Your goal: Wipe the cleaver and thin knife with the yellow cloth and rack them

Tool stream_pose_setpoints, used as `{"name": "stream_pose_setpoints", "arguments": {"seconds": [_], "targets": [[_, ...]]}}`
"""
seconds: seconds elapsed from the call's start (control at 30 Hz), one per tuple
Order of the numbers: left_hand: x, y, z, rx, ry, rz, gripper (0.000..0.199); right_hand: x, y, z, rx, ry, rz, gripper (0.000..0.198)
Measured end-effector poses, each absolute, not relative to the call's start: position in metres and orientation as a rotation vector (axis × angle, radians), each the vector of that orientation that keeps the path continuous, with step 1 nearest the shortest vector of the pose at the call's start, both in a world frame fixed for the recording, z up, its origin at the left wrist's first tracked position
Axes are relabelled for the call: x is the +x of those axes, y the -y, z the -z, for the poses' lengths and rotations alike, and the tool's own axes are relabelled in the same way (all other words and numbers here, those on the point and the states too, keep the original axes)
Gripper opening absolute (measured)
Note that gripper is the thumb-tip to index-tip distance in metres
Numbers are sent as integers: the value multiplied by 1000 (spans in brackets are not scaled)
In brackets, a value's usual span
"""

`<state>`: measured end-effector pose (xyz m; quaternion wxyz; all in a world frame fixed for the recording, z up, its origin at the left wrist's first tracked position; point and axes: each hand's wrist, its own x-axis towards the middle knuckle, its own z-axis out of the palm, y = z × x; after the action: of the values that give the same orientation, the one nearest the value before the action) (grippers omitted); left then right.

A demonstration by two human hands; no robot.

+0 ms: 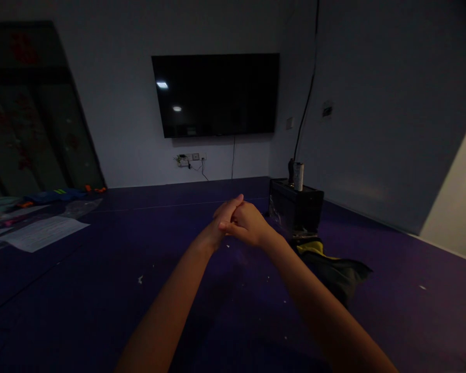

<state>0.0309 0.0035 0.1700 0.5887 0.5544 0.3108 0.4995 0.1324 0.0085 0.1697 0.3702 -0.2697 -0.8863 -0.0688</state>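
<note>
Both arms reach forward over the dark purple floor (112, 259), and the two hands meet in the middle of the head view. My right hand (250, 221) is closed around my left hand (218, 228), its thumb lying across the left one near the wrist. The left thumb points up and forward beside the right knuckles. My left hand's other fingers are mostly hidden in the clasp, closed against the right hand. No object shows between the palms.
A black box (295, 207) stands to the right with a pale can (299, 176) on it. Dark cloth with yellow (334, 269) lies before it. Papers (42, 233) are spread at left. A television (217, 96) hangs on the far wall. White scraps (140, 280) dot the floor.
</note>
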Motion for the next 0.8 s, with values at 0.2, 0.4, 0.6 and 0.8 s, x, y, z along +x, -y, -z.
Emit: {"name": "stream_pose_setpoints", "arguments": {"seconds": [0.2, 0.4, 0.6, 0.8], "targets": [[-4, -3, -193, 1473, -926, -1358, 37, 165, -8, -193, -769, 2152, 365, 52], [-59, -15, -208, 1187, -1104, -2140, 41, 231, -17, -203, -1096, 1440, 476, 41], [-95, -24, -210, 915, -1074, -2330, 50, 295, -27, -190, -1252, 738, 395, 46], [-98, -22, -212, 1062, -1032, -2143, 53, 317, -42, -177, -1196, 673, 301, 41]]}}
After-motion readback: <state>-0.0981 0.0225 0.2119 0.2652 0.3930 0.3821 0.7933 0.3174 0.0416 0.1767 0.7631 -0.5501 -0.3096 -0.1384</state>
